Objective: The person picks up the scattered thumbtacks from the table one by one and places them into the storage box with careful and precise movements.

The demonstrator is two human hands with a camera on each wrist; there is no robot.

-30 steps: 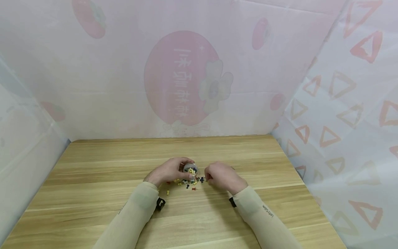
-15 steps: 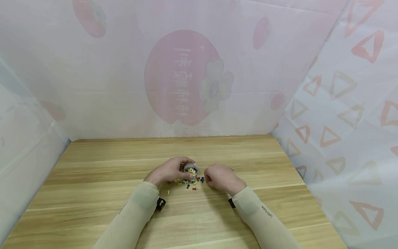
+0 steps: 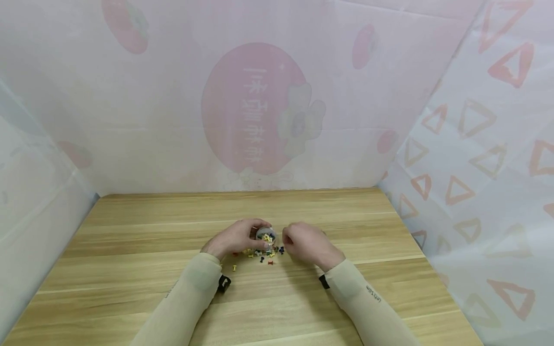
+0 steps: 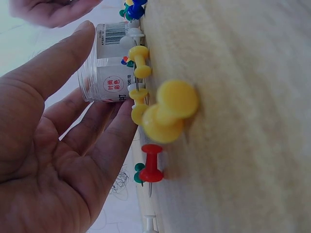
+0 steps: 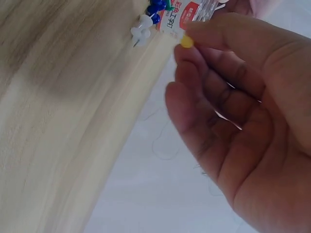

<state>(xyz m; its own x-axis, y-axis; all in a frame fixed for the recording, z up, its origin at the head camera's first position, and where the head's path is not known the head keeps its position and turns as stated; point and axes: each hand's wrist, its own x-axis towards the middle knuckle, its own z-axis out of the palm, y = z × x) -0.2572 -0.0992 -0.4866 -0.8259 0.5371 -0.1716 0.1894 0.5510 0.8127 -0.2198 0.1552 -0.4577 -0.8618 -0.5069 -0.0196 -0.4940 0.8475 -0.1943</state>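
A small clear jar (image 3: pixel 266 232) with a printed label (image 4: pixel 114 77) stands on the table, colourful push pins inside it. My left hand (image 3: pixel 235 237) holds it from the left, thumb on the near side and fingers around the far side. Just right of the jar is my right hand (image 3: pixel 310 244). Between its thumb and index finger it pinches a yellow push pin (image 5: pixel 186 41), mostly hidden by the fingertips. Loose push pins lie around the jar's base, among them a red pin (image 3: pixel 270 263), a yellow pin (image 3: pixel 234 268) and a dark blue pin (image 3: pixel 261 259).
The wooden table (image 3: pixel 277 307) reaches back to a pale printed curtain (image 3: pixel 164 120), with more sheeting along both sides. White pins (image 5: pixel 141 30) and blue pins (image 5: pixel 155 9) lie close to the jar on the right hand's side.
A yellow pin that showed beside the right fingertips a second ago is no longer on the table there. My right hand has risen slightly toward the jar; the left hand stays put.
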